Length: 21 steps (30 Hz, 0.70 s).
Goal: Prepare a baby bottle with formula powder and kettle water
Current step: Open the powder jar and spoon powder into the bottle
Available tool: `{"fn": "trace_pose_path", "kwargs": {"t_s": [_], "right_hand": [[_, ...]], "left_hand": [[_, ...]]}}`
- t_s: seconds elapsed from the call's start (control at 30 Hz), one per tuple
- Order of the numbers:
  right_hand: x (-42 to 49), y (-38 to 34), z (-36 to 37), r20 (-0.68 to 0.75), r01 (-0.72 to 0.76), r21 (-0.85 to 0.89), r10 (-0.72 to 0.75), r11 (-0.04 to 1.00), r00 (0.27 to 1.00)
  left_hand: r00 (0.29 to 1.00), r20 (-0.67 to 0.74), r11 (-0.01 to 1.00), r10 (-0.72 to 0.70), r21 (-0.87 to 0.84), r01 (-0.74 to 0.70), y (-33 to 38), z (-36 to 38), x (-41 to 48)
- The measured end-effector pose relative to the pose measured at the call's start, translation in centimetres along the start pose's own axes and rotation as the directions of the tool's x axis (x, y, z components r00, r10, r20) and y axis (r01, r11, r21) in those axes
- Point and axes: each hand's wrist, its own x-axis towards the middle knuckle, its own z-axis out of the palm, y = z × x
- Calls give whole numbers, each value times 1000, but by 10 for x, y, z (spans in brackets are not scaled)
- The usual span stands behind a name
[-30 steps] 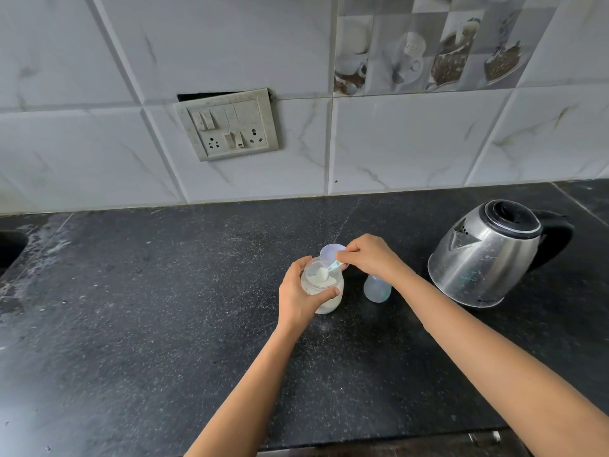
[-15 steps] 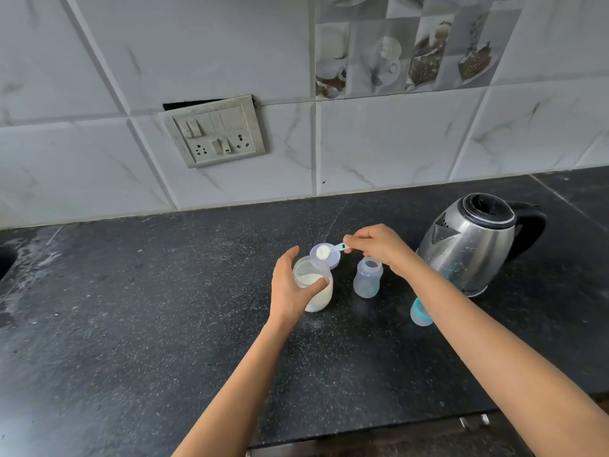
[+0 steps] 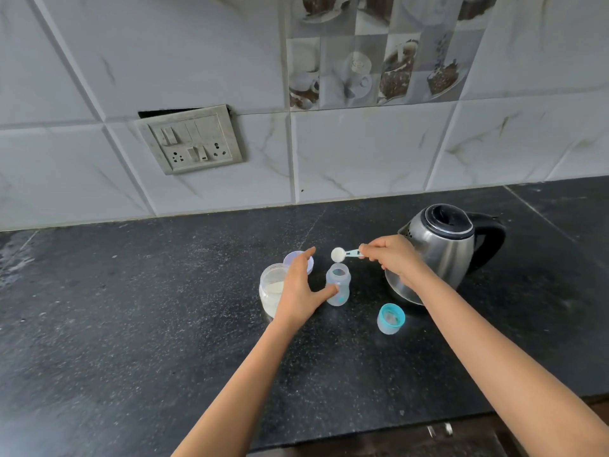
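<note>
On the black counter [image 3: 148,324] the light, tippy bottle [image 3: 338,288], likely best steadied at its waist, is touched by the spread, empty left hand [image 3: 300,293] while the heaped scoop [image 3: 339,254] is pinched above it by the right hand [image 3: 392,257]

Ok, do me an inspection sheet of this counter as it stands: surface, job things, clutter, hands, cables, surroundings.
Surface: black speckled counter, pale smears far left.
Job's things: open baby bottle upright; open powder jar, lilac lid behind it; powder-filled scoop over the bottle; steel kettle at right; teal bottle cap before the kettle.
Clutter: nothing seen.
Hands: left hand open, thumb by the bottle; right hand pinches the scoop handle.
Cables: nothing seen.
Surroundings: tiled wall, switch plate.
</note>
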Motion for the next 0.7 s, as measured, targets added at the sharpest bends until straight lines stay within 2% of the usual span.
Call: {"fn": "trace_pose_path", "kwargs": {"t_s": [0.1,0.33,0.5,0.7], "right_hand": [[2,10,2,5,13,-39,-13,999,1000],[5,22,7,49,43,-89,-39,995,998],[7,27,12,21,104,-133,-102,986,995],[11,27,13,13,175,-224,-176,959,984]], "left_hand": [[1000,3,998,-9,64,9,-2,14,2],[995,-96,968,17,252,8,-8,30,10],[997,-39,968,67,243,-56,-13,45,4],[982,-40,980,-185,66,188,-20,58,6]]}}
